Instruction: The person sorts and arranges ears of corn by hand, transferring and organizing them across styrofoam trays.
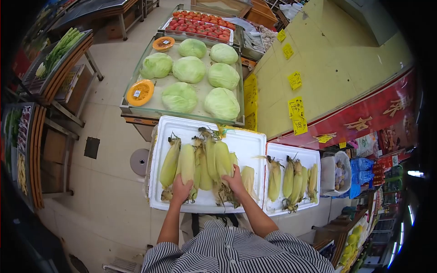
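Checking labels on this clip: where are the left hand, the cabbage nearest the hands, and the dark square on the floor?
Left hand [182, 187]: head view, back of hand.
Cabbage [221, 104]: head view, middle of leaves.
Dark square [92, 148]: head view, its centre.

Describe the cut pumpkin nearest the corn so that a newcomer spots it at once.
Just beyond the person's corn cobs is a large tray of pale green cabbages. In its near left corner sits the cut pumpkin, orange with a white label. The other pumpkin piece lies at the far end, beside the tomatoes.
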Motion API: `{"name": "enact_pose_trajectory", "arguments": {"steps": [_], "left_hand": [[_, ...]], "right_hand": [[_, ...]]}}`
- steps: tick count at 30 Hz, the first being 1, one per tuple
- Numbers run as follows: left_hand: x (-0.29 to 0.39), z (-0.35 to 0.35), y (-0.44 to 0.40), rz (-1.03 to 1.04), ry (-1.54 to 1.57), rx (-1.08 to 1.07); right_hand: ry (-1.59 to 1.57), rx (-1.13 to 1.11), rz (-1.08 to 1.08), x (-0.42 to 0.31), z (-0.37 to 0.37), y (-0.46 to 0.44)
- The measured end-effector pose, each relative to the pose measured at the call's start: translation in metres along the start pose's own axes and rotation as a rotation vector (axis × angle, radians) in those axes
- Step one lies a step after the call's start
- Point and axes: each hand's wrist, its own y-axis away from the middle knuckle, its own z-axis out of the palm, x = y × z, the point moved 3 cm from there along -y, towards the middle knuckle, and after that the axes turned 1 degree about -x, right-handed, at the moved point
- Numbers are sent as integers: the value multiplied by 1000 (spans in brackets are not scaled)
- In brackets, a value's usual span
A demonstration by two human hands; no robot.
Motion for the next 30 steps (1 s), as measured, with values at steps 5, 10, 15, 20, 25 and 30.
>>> {"name": "enact_pose_trajectory", "arguments": {"steps": [5, 10, 15, 20, 25, 30], "left_hand": [[29, 9, 2, -86, -464, -9], [26, 12, 2, 35, -614, 127], [20, 13, 4, 80, -673, 105], [24, 13, 8, 99, -636, 84], [25, 15, 6, 123, -644, 47], [56, 21, 13, 93, -755, 103]], "right_hand": [[-14, 0, 88, -10, -4, 3], [-306, -49, 196, 34, -18, -21], [57, 45, 109, 34, -20, -9], [427, 50, -15, 13, -22, 2], [270, 68, 69, 40, -80, 9], [200, 493, -50, 88, -236, 18]]}}
